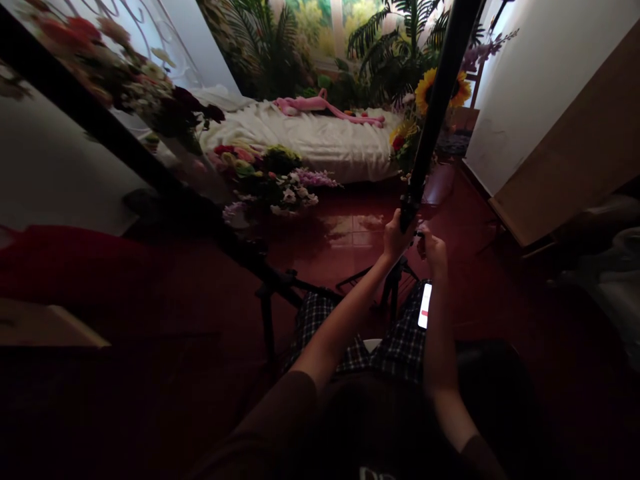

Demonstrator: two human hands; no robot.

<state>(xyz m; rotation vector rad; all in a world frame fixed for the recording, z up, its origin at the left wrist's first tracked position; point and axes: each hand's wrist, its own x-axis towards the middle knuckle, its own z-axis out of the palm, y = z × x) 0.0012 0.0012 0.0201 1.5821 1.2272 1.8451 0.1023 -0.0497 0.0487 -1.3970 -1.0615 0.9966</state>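
A black stand (pixel 434 120) rises in front of me, its pole leaning up to the right and its legs spread low between my knees. My left hand (pixel 397 239) is wrapped round the pole near a joint. Just right of it, my right hand (pixel 433 252) has its fingers closed on a small dark part that sticks out from the stand, apparently a knob; dim light hides its exact shape. A lit phone (pixel 425 307) lies on my right thigh, on checked cloth, beside my right forearm.
A second black stand (pixel 200 213) slants across the left. Artificial flowers (pixel 280 177) stand before a white-draped bed (pixel 320 143) bearing a pink plush toy (pixel 310 103). Sunflowers (pixel 425 90) are behind the pole. A wooden panel (pixel 565 160) leans at right above the glossy red floor (pixel 345 233).
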